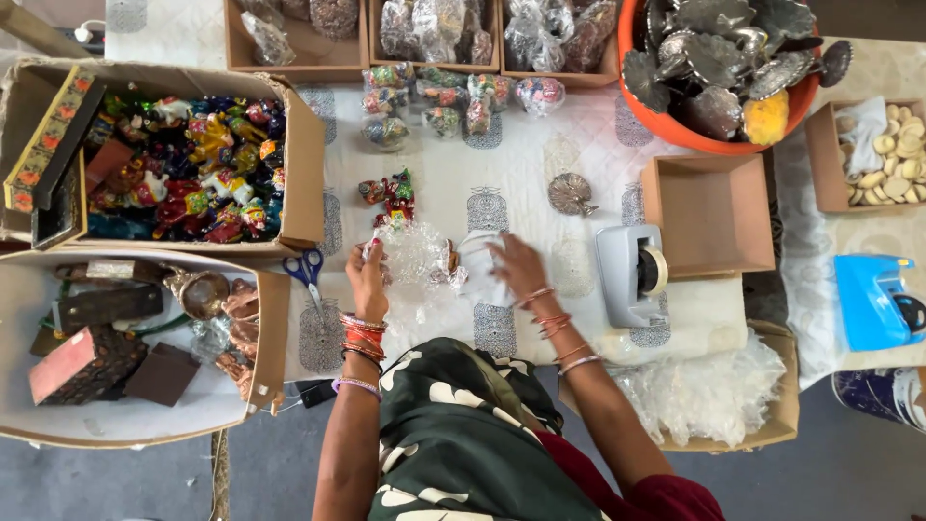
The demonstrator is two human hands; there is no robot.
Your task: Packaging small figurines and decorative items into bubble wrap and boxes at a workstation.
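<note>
**Both hands on a clear wrapping bag at the worktop's near edge**

The left hand is closed on one side of a crinkled clear plastic bag, pinching it upright so the mouth stays reachable. The right hand lies with fingers spread on a white sheet just beside the bag; whether it grips it I cannot tell. The bag rests on the printed white worktop, directly in front of the person.

A small cluster of colourful figurines lies unwrapped just behind the bag, within easy reach. Further back stand about eight already wrapped bundles — set in two loose rows. One pair of blue scissors lies to the left, one grey tape dispenser to the right, and one small silver ornament between. An empty cardboard tray waits beside the dispenser.
</note>
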